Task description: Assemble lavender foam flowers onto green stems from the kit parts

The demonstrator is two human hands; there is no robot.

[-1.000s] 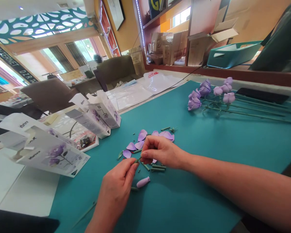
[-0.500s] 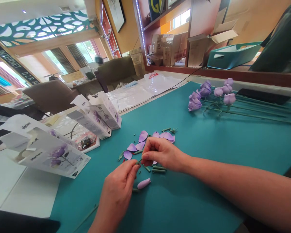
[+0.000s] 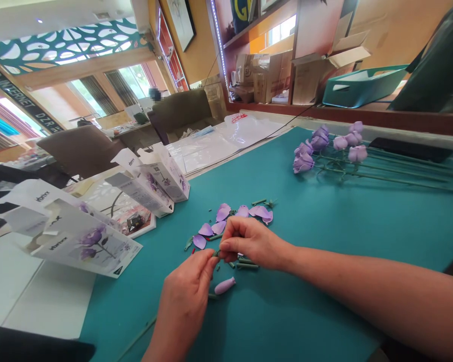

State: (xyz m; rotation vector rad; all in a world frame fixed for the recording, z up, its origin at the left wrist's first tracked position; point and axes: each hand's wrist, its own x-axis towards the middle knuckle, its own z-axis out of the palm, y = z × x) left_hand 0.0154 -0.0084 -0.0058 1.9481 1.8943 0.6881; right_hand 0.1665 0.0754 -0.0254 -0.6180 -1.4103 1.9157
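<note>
One green stem [image 3: 215, 254] pinched between both hands [image 3: 183, 296].

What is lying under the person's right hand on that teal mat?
Green stem pieces lie just below the right hand on the teal mat, with lilac petals beyond it. The small green piece at its fingertips is mostly covered, so its shape cannot be seen.

left hand [image 3: 183, 296] — 1 | right hand [image 3: 252, 241] — 1 | lilac petals [image 3: 222, 212] — 7 | lilac bud [image 3: 224, 285] — 1 | printed boxes [image 3: 166, 176] — 3
</note>
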